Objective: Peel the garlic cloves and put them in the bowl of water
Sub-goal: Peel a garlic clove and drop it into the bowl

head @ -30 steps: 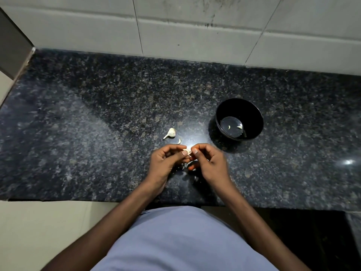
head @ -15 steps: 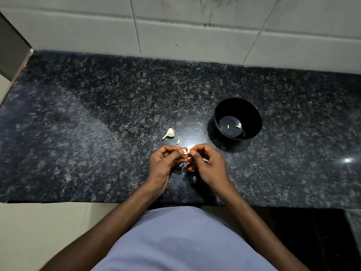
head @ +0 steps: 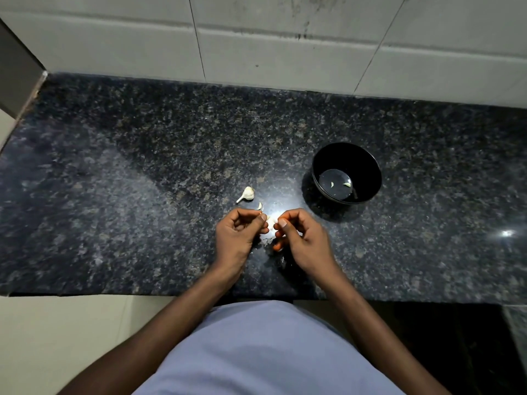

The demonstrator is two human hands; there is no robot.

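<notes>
A: How far along are you?

B: Early, I'd judge. Two pale pieces, peeled cloves by the look of them, lie in the water at the bottom of the black bowl, which stands on the surface to your right, well apart from your hands.

A: And what's in hand?

B: One garlic clove, held between both hands just above the surface. Your left hand pinches it with curled fingers; your right hand pinches it from the other side, thumb against it. The two hands are close together, almost touching. Whether its skin is fully off is too bright and small to tell.

A: What's left?

B: The garlic head lies near your left hand, a loose piece just beside it. Those look unpeeled, so several cloves probably remain.
</notes>
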